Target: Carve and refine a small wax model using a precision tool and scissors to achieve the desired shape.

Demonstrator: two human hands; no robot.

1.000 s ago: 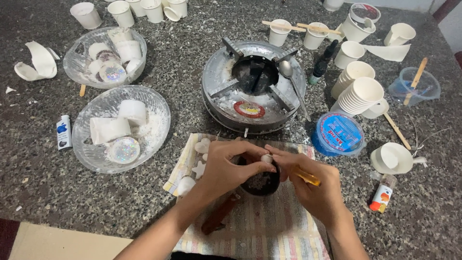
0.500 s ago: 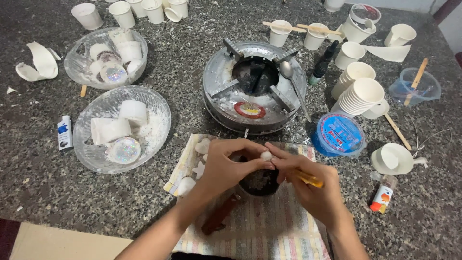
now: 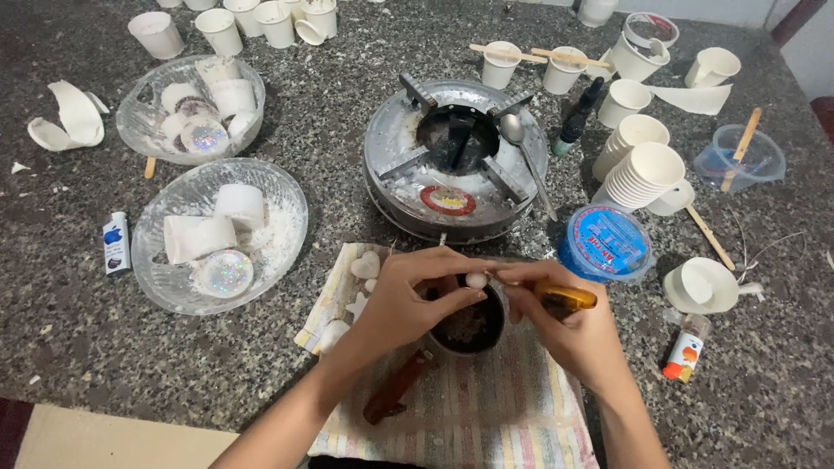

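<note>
White pellet [image 3: 476, 280] pinched in left hand [image 3: 408, 300] fingertips, directly over dark pot [image 3: 469, 323] on striped cloth [image 3: 486, 408]. Right hand [image 3: 578, 334] closed around orange tool [image 3: 565, 298], touching pot rim. Step judged: placing pellet into pot. Next move likely needs steady lowering, centred release. Burner [image 3: 456, 161] beyond hands.
</note>
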